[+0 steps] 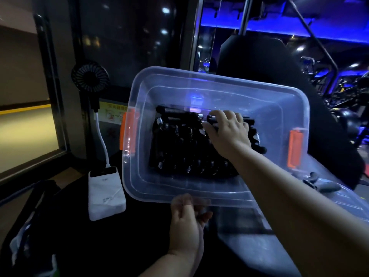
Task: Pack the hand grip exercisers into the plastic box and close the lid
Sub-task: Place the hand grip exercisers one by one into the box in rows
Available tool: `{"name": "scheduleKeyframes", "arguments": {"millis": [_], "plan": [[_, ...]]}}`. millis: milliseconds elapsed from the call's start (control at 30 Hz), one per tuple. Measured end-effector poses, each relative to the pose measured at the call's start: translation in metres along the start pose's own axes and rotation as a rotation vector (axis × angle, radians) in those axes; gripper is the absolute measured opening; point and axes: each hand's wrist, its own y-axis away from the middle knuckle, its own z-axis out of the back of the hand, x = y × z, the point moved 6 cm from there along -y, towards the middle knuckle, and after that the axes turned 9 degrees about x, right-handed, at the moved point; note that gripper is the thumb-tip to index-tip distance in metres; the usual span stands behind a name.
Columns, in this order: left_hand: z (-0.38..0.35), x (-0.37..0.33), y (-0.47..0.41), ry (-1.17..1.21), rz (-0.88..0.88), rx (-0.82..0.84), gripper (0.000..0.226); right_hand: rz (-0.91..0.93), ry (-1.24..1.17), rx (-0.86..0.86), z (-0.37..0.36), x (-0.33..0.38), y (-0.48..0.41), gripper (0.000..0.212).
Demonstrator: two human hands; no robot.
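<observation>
A clear plastic box (279, 108) with orange latches (295, 149) on both short sides is tipped up toward me. Several black hand grip exercisers (179, 148) with metal springs lie packed on its bottom. My left hand (186, 220) grips the box's near rim from below. My right hand (229, 130) reaches inside and rests on the top exercisers, fingers curled over a black handle. One more exercisers pair (317, 182) lies outside on the clear lid (349, 198) at the right.
A white power bank (105, 192) with a cable up to a small black fan (89, 76) stands left of the box. A dark bag (30, 226) lies at the lower left. Dark gym equipment (339, 92) fills the right background.
</observation>
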Motion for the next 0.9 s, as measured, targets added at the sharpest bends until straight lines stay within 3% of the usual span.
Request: {"name": "scheduleKeyframes", "arguments": {"millis": [233,433,600,700,800,900], "plan": [[-0.003,-0.005,0.004,-0.065,-0.014,-0.025,0.02,-0.076,0.0,0.04,0.028,-0.065,0.046,0.047],[-0.006,-0.009,0.006,-0.082,-0.029,-0.011,0.02,0.006,-0.014,0.031,0.058,-0.094,0.081,0.047],[-0.009,-0.009,0.006,-0.088,-0.043,0.002,0.021,0.085,-0.034,-0.186,0.083,-0.112,0.108,0.023],[-0.009,-0.008,0.006,-0.098,-0.058,0.01,0.024,-0.021,-0.141,-0.235,0.087,-0.146,0.115,0.025],[-0.007,-0.006,0.005,-0.133,-0.058,0.014,0.024,-0.248,-0.22,-0.142,0.071,-0.195,0.117,0.018],[-0.005,-0.005,0.005,-0.141,-0.06,0.007,0.022,-0.417,-0.239,-0.012,0.05,-0.237,0.123,0.025]]}}
